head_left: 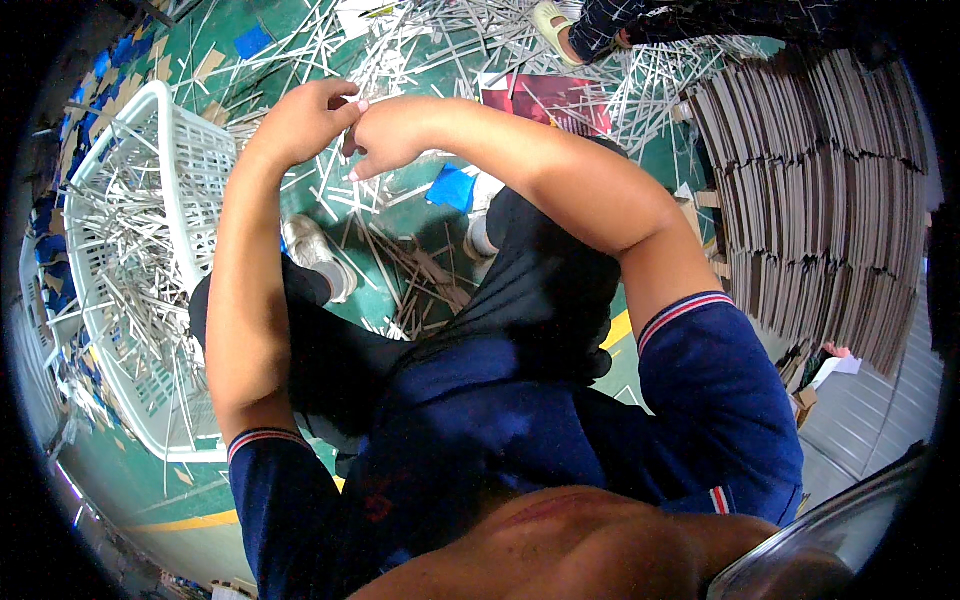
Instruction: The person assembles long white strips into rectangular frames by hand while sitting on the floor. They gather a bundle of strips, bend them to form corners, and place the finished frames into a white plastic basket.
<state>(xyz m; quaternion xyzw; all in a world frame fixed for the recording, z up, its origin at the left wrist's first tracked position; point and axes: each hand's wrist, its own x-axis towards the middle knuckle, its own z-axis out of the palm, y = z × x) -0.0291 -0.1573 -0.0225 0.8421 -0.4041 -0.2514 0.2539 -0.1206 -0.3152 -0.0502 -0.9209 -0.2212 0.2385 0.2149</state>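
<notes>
Closest in: navy shirt [470, 400] with striped sleeve cuffs; beyond it, black trousers [510, 260], spread wide at the knees, probably for balance and for room to bend low. Both arms curved forward and inward, apparently so as to meet over one spot.

Out at arm's end: left hand [305, 120] and right hand [392, 138], brought together, fingers bent, thumb side of one overlapping the other. No object clearly visible in either grip; cannot tell about a thin piece pinched between.

Below, on green floor [205, 490]: pale shoes [312, 250] planted apart, likely for a steady stance. Brown strips [425, 270] between the feet, blue scrap [452, 188] by the right foot.

To the left, beside the leg: white basket [175, 200], loaded with pale strips, placed there perhaps for easy reach. Upright or tilted: hard to judge through the lens bend.

Beneath and past the hands: loose pale strips [400, 55], crossed every way, seemingly dropped rather than laid. Red printed sheet [510, 100] partly covered by them.

Off right: cardboard stack [800, 200] in tight rows, presumably squared for tidy storage. Farthest: co-worker's pale clog [552, 30] among the litter.
</notes>
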